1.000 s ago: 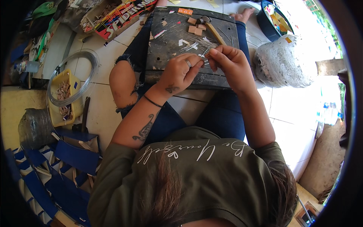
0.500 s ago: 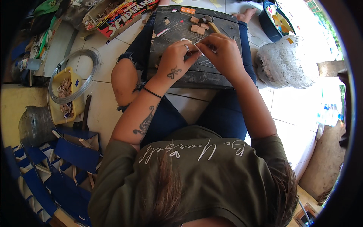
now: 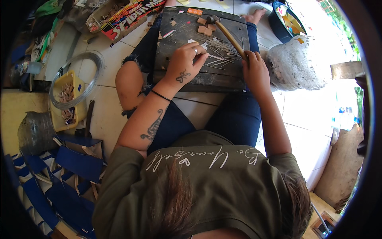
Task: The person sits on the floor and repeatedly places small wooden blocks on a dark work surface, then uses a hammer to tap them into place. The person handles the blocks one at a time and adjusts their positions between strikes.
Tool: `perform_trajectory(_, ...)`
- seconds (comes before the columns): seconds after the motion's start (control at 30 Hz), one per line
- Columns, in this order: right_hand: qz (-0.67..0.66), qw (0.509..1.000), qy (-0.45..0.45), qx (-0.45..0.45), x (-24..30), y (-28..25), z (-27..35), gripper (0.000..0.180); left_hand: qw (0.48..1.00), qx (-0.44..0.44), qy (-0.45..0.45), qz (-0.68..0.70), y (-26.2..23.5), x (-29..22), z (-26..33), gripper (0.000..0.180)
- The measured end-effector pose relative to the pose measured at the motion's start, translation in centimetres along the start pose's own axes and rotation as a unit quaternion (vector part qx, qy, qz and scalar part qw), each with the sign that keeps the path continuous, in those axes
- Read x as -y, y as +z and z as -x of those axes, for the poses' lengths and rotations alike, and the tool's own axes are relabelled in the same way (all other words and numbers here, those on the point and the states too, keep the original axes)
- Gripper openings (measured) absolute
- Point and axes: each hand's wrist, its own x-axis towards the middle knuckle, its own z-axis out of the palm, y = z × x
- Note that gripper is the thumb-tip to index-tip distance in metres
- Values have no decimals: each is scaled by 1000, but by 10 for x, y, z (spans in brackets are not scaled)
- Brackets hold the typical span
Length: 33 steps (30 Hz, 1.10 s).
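Gripping now a hammer (image 3: 226, 32) by its wooden handle with the right hand (image 3: 254, 69), head resting near small wood blocks (image 3: 205, 28) at the board's far edge; a second ago both hands working together pinching thin slivers. Pressing down with the left hand (image 3: 184, 65), fingers curled onto pale thin sticks (image 3: 221, 51) spread on the dark board (image 3: 199, 75) across the lap. Hands now apart. Judging from this: switching from arranging to striking, sticks being held steady.
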Motion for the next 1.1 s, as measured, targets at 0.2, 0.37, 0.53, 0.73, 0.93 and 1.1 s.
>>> perform_trajectory(0.2, -350, 896, 216, 166, 32, -70, 30, 35, 1000, -11, 23, 1, 2, 4, 0, 5)
perform_trajectory(0.37, -217, 967, 73, 117, 56, -105, 60, 47, 1000, -4, 12, -1, 3, 4, 2, 6)
perform_trajectory(0.53, -146, 987, -13, 70, 60, -111, 67, 51, 1000, -4, 22, -7, 3, 5, 1, 6)
perform_trajectory(0.73, -156, 986, -25, 58, 60, -113, 65, 53, 999, -20, 44, -17, 3, 4, 2, 6)
perform_trajectory(0.93, -166, 983, -9, 73, 58, -111, 65, 52, 999, -8, 34, -2, 4, 6, 1, 7)
perform_trajectory(1.1, -157, 983, -14, 96, 55, -109, 65, 52, 999, -11, 41, -15, 5, 7, 2, 7)
